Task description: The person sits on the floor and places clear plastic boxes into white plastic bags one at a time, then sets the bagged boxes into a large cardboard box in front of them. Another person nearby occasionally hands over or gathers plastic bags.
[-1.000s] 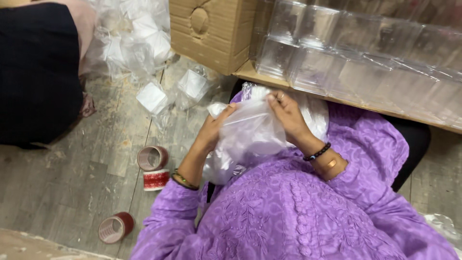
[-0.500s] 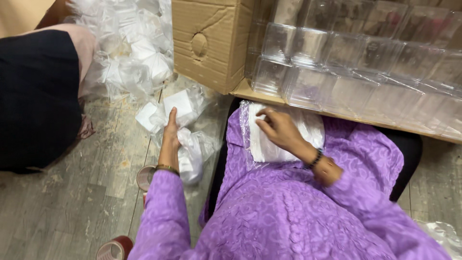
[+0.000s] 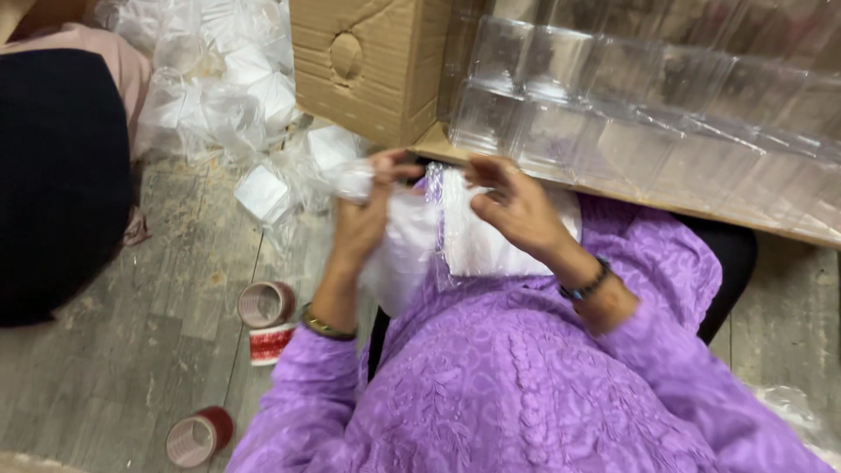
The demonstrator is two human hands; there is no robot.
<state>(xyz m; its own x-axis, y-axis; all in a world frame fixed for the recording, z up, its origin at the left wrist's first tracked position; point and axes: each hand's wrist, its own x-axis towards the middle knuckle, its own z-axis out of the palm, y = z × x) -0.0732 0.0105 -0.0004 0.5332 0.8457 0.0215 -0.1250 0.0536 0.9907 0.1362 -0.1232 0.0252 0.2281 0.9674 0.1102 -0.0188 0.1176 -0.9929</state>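
A seated person in purple raises a clear plastic bag (image 3: 420,219) over the lap, the left hand (image 3: 368,215) clenched on its twisted top, the right hand (image 3: 512,206) pinching its open edge over a white wad. Bagged white pieces (image 3: 228,96) are already heaped on the floor (image 3: 114,368) beside a carton (image 3: 377,61); rows of clear boxes (image 3: 648,123) and three tape rolls (image 3: 265,304) lie near, so packing looks only partly done
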